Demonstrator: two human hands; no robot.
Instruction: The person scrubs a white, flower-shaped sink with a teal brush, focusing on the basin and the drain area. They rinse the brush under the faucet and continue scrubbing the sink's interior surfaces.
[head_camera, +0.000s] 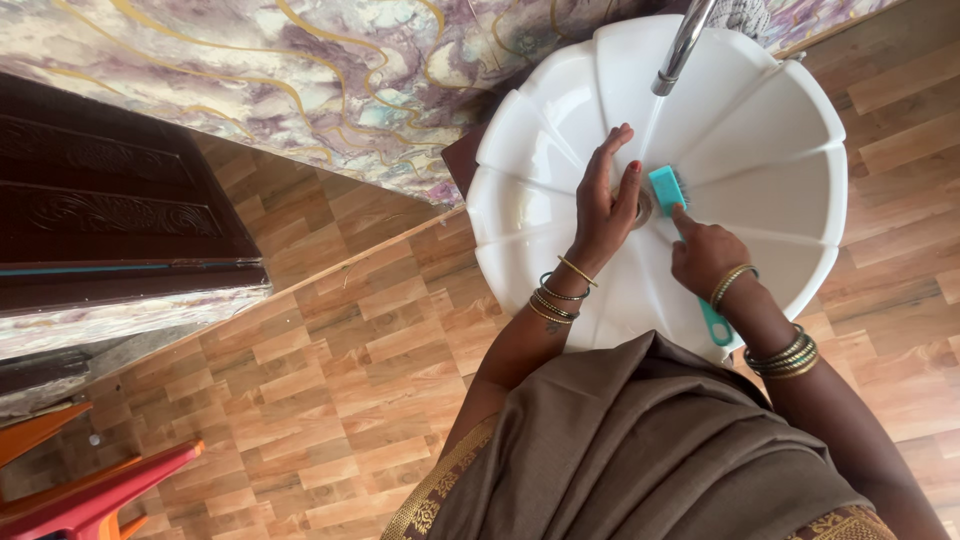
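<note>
A teal brush (668, 190) is being gripped by the right hand (706, 256), fingers clenched round the handle w/ the index finger being pressed along its back twd the head. The brush is being held inside the white basin (780, 150), head down at the bottom near the drain (643, 208); handle end is showing teal below the wrist, near the basin's near rim. Long axis is running from that handle end up-left to the head, i.e. away from the person & twd the drain, so the working end is lying ahead of the grip, not beside it. The left hand (605, 205) is being rested flat & released on the basin wall, fingers extended, nothing grasped, just beside the brush head; both hands are abt equally near the drain, left slightly closer. A chrome tap (683, 45) is being seen above the drain; whether water is running cannot be told. Materials: basin glossy ceramic, round w/ fluted petal-like segments; brush looks hard plastic, bristle side not visible; wall marbled purple/gold (300, 80); floor wood-pattern tile (330, 370). Metal bangles are being worn on both wrists. Brown draped cloth (640, 450) is hanging close to the basin rim.
</note>
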